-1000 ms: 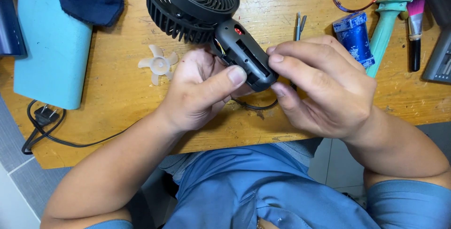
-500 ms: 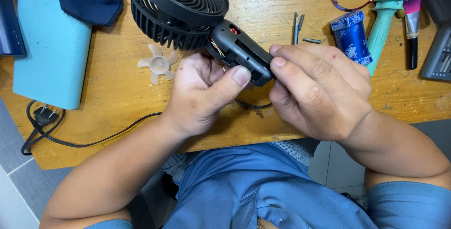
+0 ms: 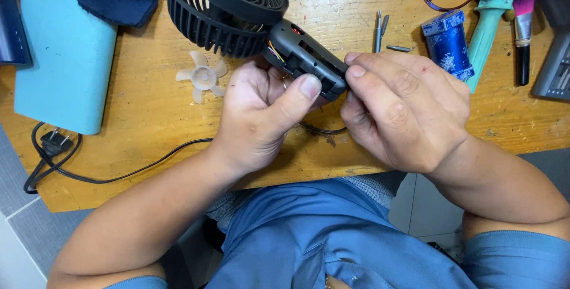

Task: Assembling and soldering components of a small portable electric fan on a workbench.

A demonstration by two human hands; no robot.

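While both hands [image 3: 332, 111] grip it, fan handle [image 3: 306, 57] slanting down-right

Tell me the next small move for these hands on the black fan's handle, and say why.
Probably keep the left hand steady and let the right hand work at the handle's end. The black fan is held off the wooden table, the left thumb presses the open handle shell, wires show inside it, and the right fingertips already meet its end.
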